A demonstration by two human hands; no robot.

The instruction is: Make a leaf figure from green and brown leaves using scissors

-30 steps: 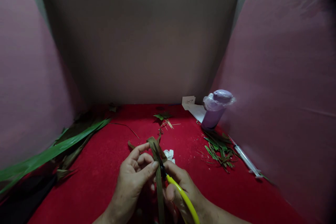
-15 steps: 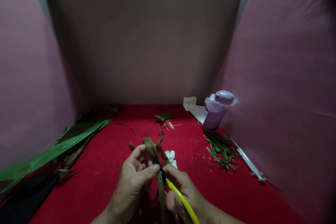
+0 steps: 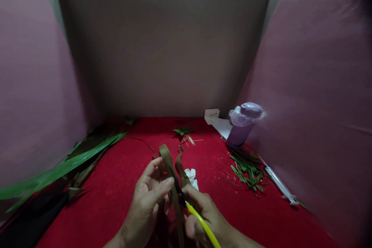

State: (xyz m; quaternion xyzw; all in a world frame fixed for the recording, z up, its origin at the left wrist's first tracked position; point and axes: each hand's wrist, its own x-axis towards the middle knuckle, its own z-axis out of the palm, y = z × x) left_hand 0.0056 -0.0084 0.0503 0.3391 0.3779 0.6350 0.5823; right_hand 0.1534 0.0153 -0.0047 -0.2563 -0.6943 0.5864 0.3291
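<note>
My left hand (image 3: pixel 149 197) pinches a long olive-brown leaf strip (image 3: pixel 176 209) between thumb and fingers; the strip loops over at the top and hangs down toward me. In my right hand (image 3: pixel 205 211) is a pair of scissors with yellow handles (image 3: pixel 203 224), its dark blades lying along the leaf between both hands. Another brown strip (image 3: pixel 181 168) rises beside the blades, just above my right fingers. A crumpled white tissue (image 3: pixel 192 177) lies on the cloth behind my right hand. The lower ends of the leaf and scissors run out of view or are hidden.
Long green leaves (image 3: pixel 66 166) lie along the left over a dark cloth (image 3: pixel 35 221). Leaf scraps (image 3: pixel 248 172), a syringe (image 3: pixel 280 186) and a purple container (image 3: pixel 240 133) with plastic wrap stand right. Wooden sticks (image 3: pixel 190 139) and white papers (image 3: pixel 222 127) lie at the back.
The leaf loop sits slightly higher, and my left thumb has shifted a little up and left along it. The scissors remain against the leaf. The whole view has shifted slightly.
</note>
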